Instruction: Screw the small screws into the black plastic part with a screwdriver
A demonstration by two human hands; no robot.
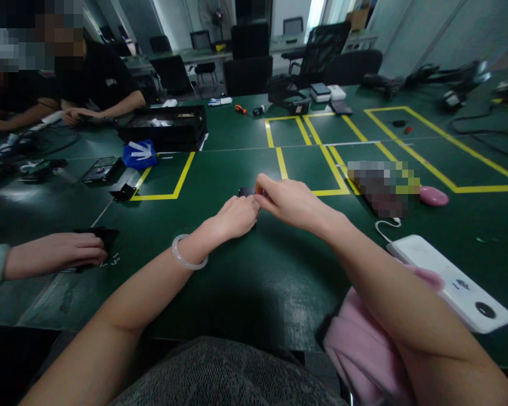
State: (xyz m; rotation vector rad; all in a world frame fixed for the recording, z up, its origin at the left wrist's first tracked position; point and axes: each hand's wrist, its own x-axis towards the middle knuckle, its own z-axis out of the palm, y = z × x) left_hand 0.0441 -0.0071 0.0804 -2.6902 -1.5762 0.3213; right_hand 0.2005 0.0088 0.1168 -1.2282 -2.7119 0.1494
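Note:
My left hand (pixel 235 217) and my right hand (pixel 288 200) meet at the middle of the green table (pixel 245 282). Both are closed around a small black object (pixel 246 192), which shows only as a dark corner above my left fingers. My left hand rests on the table with its fingers curled over the object. My right hand pinches it from the right, fingertips pointing left. A pale bangle (pixel 185 256) circles my left wrist.
A co-worker's hand (pixel 74 251) presses a black piece at the left. More people sit at the far left. A black tray (pixel 165 127), a blue pouch (pixel 139 153), a white power bank (pixel 449 282), a pink mouse (pixel 434 195) and pink cloth (pixel 364 338) lie around. Yellow tape marks boxes.

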